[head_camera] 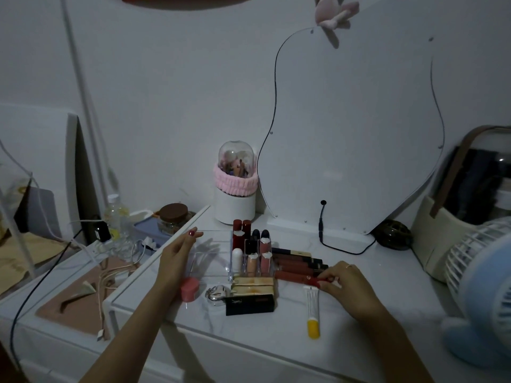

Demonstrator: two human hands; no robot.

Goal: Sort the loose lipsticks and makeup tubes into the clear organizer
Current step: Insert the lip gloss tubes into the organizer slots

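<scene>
The right hand (pixel 343 280) pinches the cap end of a red lip gloss tube (pixel 301 277), which lies on the white table (pixel 249 341) just right of the clear organizer (pixel 221 255). The left hand (pixel 177 252) holds the organizer's left rim, fingers curled on its edge. Several lipsticks (pixel 253 250) already stand in the compartments. Outside remain more gloss tubes (pixel 296 262), gold cases (pixel 254 284), a black box (pixel 250 304) and a yellow-capped tube (pixel 313 313), so I judge the task about half done. Both forearms reach forward, low over the table.

Blue fan (pixel 481 294) at right; wavy mirror (pixel 356 128) behind; perhaps a keyring (pixel 217 293).
</scene>
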